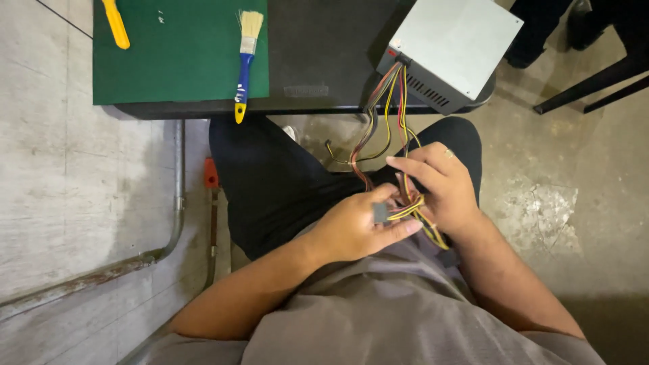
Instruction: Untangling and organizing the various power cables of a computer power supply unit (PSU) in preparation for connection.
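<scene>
While the left hand pinches the grey connector in its grip, the right hand clasps the wires.

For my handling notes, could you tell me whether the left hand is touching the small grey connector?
Touching. The head view shows the left hand pinching the grey connector between thumb and fingers, no gap visible.

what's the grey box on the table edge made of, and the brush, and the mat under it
The grey box looks like sheet metal with a dull matte finish: flat folded faces and punched vent slots. The brush seems to have a glossy blue and yellow plastic handle, a bright metal band and pale bristles. The green mat looks matte, perhaps rubber or vinyl; unclear.
</scene>
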